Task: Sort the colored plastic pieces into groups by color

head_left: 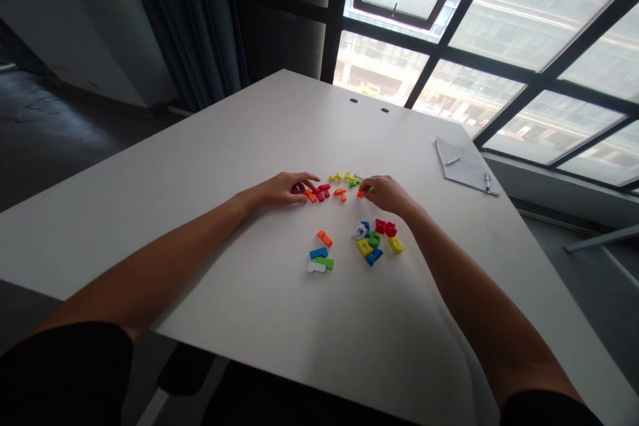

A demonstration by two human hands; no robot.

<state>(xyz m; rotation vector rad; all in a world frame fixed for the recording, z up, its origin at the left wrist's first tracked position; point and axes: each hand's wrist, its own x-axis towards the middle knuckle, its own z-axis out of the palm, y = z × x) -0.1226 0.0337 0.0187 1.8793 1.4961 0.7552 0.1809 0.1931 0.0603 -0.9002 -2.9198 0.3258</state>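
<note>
Small coloured plastic blocks lie in groups on a white table [210, 166]. My left hand [283, 189] rests on the table with its fingers curled, fingertips touching an orange block [310, 196] beside red blocks [321, 192]. My right hand [387, 194] pinches a small orange and green piece [364, 192] between thumb and fingers. Yellow and green blocks [345, 178] lie just beyond both hands. An orange block [340, 194] sits between the hands.
Nearer me lie two more clusters: orange, blue, green and white blocks [320, 254], and a heap of red, yellow, blue and green ones [377, 239]. A paper sheet [462, 163] with a pen [488, 182] lies at the right edge. Windows rise behind the table.
</note>
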